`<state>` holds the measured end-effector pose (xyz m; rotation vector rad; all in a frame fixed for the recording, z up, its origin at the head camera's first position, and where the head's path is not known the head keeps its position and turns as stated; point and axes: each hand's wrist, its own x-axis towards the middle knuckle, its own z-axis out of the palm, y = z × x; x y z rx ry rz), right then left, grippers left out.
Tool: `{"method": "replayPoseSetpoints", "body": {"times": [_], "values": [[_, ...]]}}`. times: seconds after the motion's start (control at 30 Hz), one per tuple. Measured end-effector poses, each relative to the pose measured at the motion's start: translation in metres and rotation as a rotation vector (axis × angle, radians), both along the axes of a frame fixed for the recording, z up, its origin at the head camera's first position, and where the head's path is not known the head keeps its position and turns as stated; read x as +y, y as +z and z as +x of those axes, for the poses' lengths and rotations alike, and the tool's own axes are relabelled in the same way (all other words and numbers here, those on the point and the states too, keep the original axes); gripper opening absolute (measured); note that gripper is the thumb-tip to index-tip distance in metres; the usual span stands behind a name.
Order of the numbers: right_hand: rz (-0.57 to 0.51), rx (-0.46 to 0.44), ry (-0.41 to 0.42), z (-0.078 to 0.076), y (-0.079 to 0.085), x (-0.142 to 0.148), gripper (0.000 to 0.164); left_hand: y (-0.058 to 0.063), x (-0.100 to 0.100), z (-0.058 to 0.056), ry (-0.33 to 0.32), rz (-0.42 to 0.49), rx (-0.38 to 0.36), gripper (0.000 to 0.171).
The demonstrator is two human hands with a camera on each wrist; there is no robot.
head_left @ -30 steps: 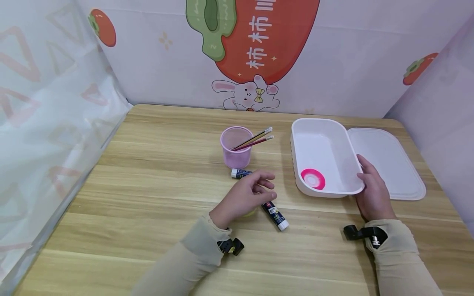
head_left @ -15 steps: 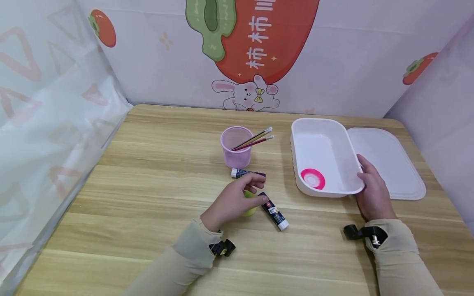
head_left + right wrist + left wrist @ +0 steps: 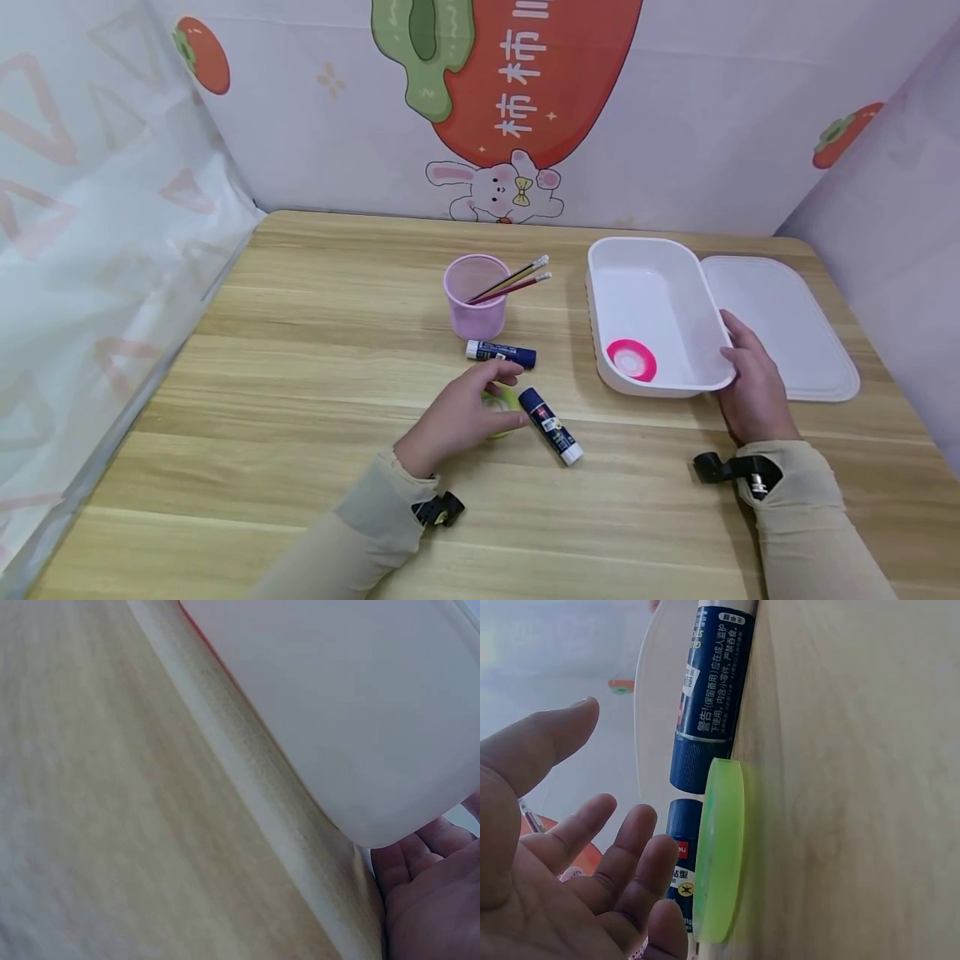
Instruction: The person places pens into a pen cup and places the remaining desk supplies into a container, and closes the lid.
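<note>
Now we saw the left hand [image 3: 459, 414] over the green tape [image 3: 724, 855], fingers loosely bent, thumb apart, holding nothing, two glue sticks [image 3: 551, 427] close by. We noted the right hand [image 3: 756, 396] gripping the white box [image 3: 660, 308] by its edge, pink tape [image 3: 649, 360] inside.

- Green ring [image 3: 725, 855]: bright yellow-green, plain.
- Near glue stick [image 3: 551, 427]: navy; one end white; label in white, red and yellow.
- Far glue stick [image 3: 502, 355]: navy; one end white; pale lettering.
- Box [image 3: 648, 296]: plain white.
- Pink ring [image 3: 648, 367]: hot pink, pale centre.
- Lid [image 3: 787, 333]: white.
- Cup [image 3: 478, 322]: lilac-pink.
- Striped pencil [image 3: 510, 280]: black and yellow, lengthwise.
- Red pencil [image 3: 513, 289]: dark red.
- Table [image 3: 285, 350]: light tan, streaked wood grain.
- Back cloth [image 3: 300, 150]: pale lilac-white; red-orange fruits, green leaves, white characters, white rabbit with pink ears and yellow bow.
- Side cloth [image 3: 112, 258]: white; pink and beige triangle outlines.
- Sleeves [image 3: 806, 521]: beige.
- Straps [image 3: 731, 472]: black.
</note>
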<state>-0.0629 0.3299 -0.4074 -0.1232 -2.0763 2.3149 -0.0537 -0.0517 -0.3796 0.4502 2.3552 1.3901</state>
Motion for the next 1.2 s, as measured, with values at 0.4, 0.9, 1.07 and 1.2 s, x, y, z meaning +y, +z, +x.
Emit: {"method": "replayPoseSetpoints", "body": {"times": [0.4, 0.9, 1.07, 1.2], "values": [[-0.006, -0.007, -0.003, 0.001, -0.001, 0.001, 0.055, -0.001, -0.005, 0.005, 0.09, -0.037, 0.013, 0.076], [0.021, -0.015, 0.009, 0.001, 0.001, 0.0, 0.054, -0.006, -0.017, -0.003, 0.03, -0.155, 0.001, 0.074], [0.032, -0.024, 0.005, 0.001, 0.002, 0.0, 0.054, -0.005, -0.019, -0.004, -0.022, -0.182, 0.028, 0.073], [0.014, -0.02, 0.007, 0.002, 0.001, 0.0, 0.054, -0.006, -0.018, -0.003, -0.053, -0.21, 0.069, 0.073]]}}
